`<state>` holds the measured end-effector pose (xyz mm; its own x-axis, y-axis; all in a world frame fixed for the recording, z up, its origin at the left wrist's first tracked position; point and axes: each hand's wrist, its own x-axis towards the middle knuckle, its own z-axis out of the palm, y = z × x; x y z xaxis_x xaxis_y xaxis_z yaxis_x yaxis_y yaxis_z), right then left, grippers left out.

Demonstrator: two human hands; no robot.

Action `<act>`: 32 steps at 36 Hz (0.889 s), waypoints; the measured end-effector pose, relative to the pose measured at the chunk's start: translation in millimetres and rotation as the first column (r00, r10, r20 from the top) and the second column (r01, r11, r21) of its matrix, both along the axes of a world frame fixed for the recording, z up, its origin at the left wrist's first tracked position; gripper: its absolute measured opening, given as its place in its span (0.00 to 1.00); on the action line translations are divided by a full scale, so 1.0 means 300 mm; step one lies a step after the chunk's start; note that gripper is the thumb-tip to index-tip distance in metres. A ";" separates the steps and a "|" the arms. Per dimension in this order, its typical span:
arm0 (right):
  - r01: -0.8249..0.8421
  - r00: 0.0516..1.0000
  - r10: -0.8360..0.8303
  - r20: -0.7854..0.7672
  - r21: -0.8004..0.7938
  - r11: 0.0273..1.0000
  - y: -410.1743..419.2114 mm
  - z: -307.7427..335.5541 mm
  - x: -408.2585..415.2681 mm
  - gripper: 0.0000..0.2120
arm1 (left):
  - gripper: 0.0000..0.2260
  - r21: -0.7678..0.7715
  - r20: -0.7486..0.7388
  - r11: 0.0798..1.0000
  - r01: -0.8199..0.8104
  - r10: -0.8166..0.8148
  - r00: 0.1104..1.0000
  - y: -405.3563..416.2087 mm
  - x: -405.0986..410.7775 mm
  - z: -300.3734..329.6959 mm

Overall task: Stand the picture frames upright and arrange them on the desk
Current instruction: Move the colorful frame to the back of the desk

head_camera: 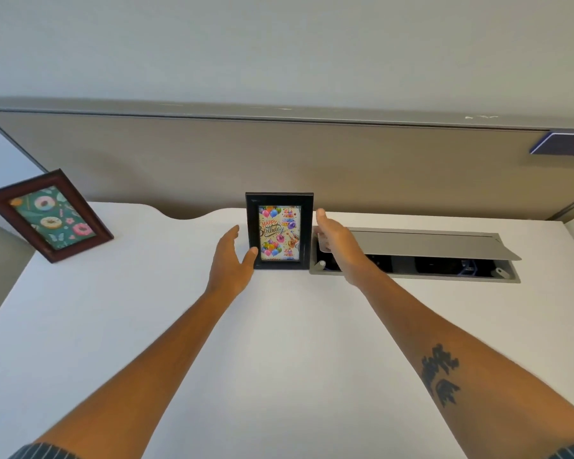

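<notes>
A black frame (279, 230) with a "Happy Birthday" balloon picture stands upright at the back middle of the white desk (279, 342). My left hand (231, 260) is open just left of it, the thumb tip touching the frame's lower left edge. My right hand (337, 241) is open just right of the frame, fingers stretched and a small gap to the frame's right side. A brown wooden frame (48, 215) with a doughnut picture stands upright at the desk's far left corner, turned at an angle.
A grey cable tray (418, 256) with its lid raised is set into the desk right of the black frame, under my right hand. A beige partition panel (279, 160) runs behind the desk. A dark blue sign (564, 144) hangs at the upper right.
</notes>
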<state>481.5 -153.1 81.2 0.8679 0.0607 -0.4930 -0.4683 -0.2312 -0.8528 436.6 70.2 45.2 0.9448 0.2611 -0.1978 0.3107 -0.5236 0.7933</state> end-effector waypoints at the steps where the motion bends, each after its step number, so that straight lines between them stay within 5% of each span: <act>1: 0.006 0.998 -0.002 0.060 -0.068 0.998 -0.008 -0.001 -0.029 0.28 | 0.30 0.028 -0.008 1.000 0.007 -0.007 1.000 -0.002 -0.026 -0.001; 5: -0.017 0.947 0.119 0.297 -0.324 0.946 -0.065 -0.036 -0.169 0.27 | 0.33 0.123 -0.010 0.991 0.048 -0.047 0.999 -0.015 -0.150 -0.014; 12: -0.019 0.846 0.355 0.397 -0.645 0.764 -0.161 -0.118 -0.439 0.32 | 0.35 0.282 -0.018 0.938 0.203 -0.206 0.978 -0.075 -0.391 -0.030; 25: 0.028 0.793 0.448 0.413 -0.760 0.650 -0.310 -0.222 -0.997 0.34 | 0.46 0.394 -0.086 0.824 0.408 -0.408 0.909 -0.225 -0.884 -0.049; 32: 0.075 0.834 0.370 0.409 -0.749 0.658 -0.407 -0.268 -1.285 0.34 | 0.40 0.377 -0.163 0.775 0.507 -0.484 0.860 -0.318 -1.081 -0.080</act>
